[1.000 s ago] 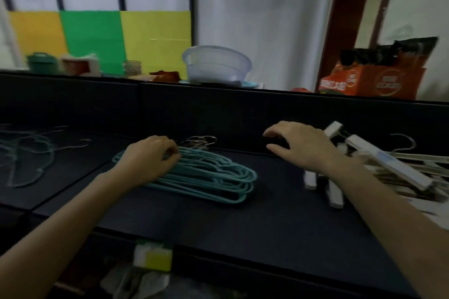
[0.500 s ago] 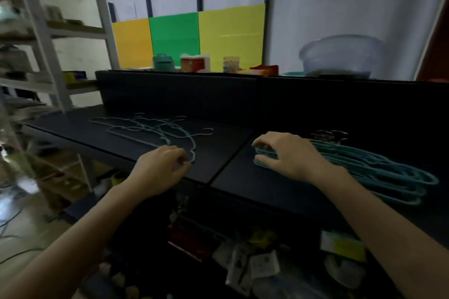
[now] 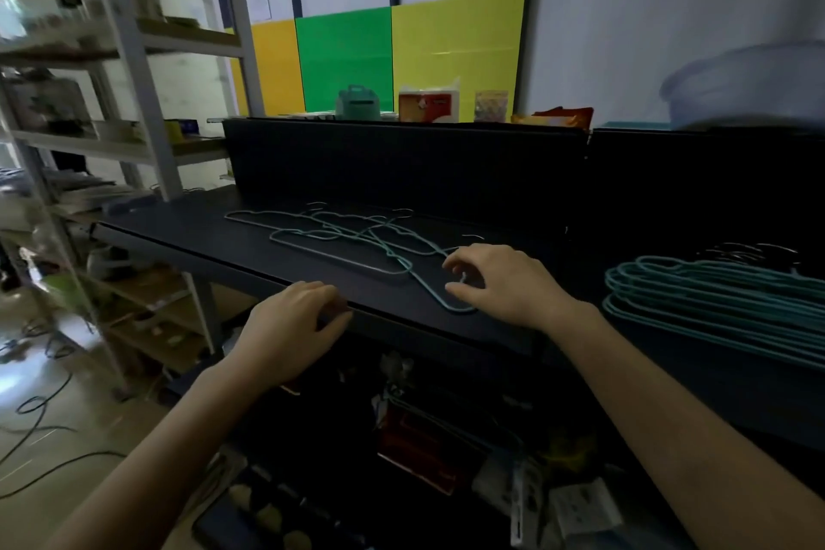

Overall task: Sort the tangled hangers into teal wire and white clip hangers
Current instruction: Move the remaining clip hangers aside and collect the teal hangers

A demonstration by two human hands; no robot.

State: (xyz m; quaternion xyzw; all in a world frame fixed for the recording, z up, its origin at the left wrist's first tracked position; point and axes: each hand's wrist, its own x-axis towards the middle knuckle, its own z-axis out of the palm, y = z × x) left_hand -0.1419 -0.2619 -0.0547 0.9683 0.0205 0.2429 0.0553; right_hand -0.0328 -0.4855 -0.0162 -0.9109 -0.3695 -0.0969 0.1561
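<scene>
right hand [image 3: 509,281]: palm down over the table, fingers spread and bent, thumb and forefinger apart, gripping nothing.
loose hangers [image 3: 357,237]: teal wire, tangled, flat on the table, spreading from the right hand toward 10 o'clock. Their nearest end lies just below the thumb; contact cannot be told.
left hand [image 3: 294,326]: at 8 o'clock from the right hand, by the table's front edge. Fingers loosely curled, holding nothing; contact with the edge cannot be told.
stack [image 3: 714,295]: teal wire hangers nested together on the table, at 3 o'clock from the right hand, well apart from the loose hangers. Dark hooks on its 12 o'clock side.
table [image 3: 214,228]: black top with an upright black back wall.
box [image 3: 357,103]: green, on top of the back wall at 12 o'clock, just beside a red and white carton [image 3: 428,103].
basin [image 3: 750,85]: pale, blurred, at 2 o'clock.
panels [image 3: 343,54]: 3 (orange, green, yellow) behind the box.
rack [image 3: 129,58]: grey shelving at 9 o'clock.
</scene>
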